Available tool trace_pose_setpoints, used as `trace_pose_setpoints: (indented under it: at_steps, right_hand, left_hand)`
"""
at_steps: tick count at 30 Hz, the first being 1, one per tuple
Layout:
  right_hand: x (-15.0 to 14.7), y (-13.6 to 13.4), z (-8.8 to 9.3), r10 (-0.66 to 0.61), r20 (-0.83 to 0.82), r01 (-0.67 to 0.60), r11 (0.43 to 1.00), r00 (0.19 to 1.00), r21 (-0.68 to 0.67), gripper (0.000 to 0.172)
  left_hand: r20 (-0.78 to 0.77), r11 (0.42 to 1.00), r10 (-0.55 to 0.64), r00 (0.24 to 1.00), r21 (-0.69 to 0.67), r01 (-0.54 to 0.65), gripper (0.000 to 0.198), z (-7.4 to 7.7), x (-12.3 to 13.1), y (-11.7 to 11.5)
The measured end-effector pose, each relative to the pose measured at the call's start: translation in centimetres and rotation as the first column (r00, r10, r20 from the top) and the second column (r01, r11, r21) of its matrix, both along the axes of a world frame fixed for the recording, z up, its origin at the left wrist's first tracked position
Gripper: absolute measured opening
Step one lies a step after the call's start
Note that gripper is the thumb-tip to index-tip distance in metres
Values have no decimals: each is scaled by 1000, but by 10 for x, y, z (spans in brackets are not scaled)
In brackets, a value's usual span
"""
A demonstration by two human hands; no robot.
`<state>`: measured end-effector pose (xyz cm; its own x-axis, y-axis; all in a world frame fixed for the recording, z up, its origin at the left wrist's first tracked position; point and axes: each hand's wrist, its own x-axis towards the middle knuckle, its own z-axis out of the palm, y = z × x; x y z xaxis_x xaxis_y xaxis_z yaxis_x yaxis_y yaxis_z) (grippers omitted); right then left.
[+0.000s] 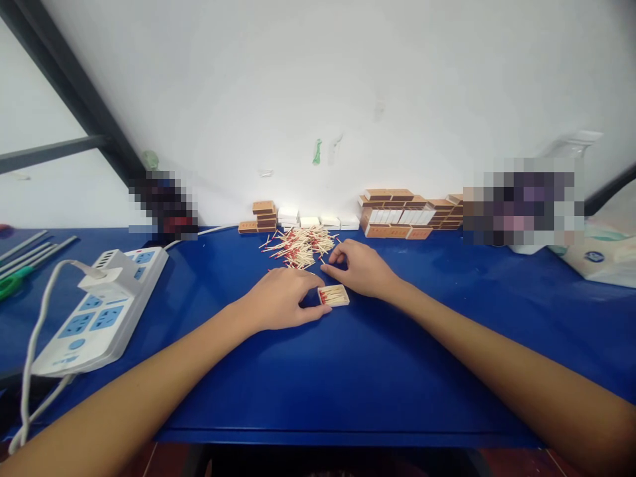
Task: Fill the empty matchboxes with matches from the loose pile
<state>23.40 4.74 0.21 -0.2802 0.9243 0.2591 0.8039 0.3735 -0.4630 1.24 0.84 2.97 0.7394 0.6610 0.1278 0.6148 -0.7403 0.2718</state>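
My left hand (pixel 285 298) grips a small white matchbox tray (pixel 346 303) at its left end, thumb on the near side and fingers on the far side. Red-tipped matches (pixel 334 296) lie inside the tray, heads toward the left. Just behind it, my right hand (pixel 362 267) is at the right edge of a loose match pile (pixel 298 246). Its thumb and index finger are curled but slightly apart. A pale match end shows by the thumb tip; whether the fingers touch it is unclear.
Brown matchboxes (pixel 392 230) are stacked along the wall at right, with a smaller matchbox stack (pixel 265 216) at left. White trays (pixel 311 222) stand behind the pile. A power strip (pixel 99 324) with cables lies left, near metal rods (pixel 42 255). A packet (pixel 603 248) sits far right.
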Motion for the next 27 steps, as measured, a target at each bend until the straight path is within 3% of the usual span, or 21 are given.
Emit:
trace_pose_setpoints:
  at_steps: [3,7,12,15,17,19,22,25,27]
  right_hand:
    - [3,2,0,-19,63,21,999,998,-37,15]
    - [21,-9,13,-29,94,30,999,995,-16,13]
    - [21,-33,29,316,17,-312,942,948,-125,14]
    - [18,-33,31,353,-32,-354,925,935,-139,16]
    - [21,-22,27,279,-92,-286,954,956,-86,21]
    - [26,-3,19,102,-120,-101,995,988,18,23]
    - [33,28,1,-141,-48,145,984,989,106,22]
    - [37,45,-11,-166,27,163,984,986,77,20]
    - [39,44,-9,-144,40,142,988,989,59,19]
  left_hand:
    - [-17,1000,19,1000,13,-19,29,1,0,0]
    - [-33,996,79,996,42,-77,33,0,-2,3]
    - [-35,994,93,995,51,-92,34,-2,-3,4]
    - [-36,996,75,997,53,-73,32,-1,-3,3]
    - [-39,998,50,998,44,-48,30,0,-2,2]
    - [-28,999,24,999,26,-23,28,1,-1,1]
    - [-1,1000,-13,1000,4,13,26,2,1,-1]
    - [-8,1000,7,1000,20,-7,28,1,0,0]
    - [-22,997,64,998,50,-63,31,0,-1,2]
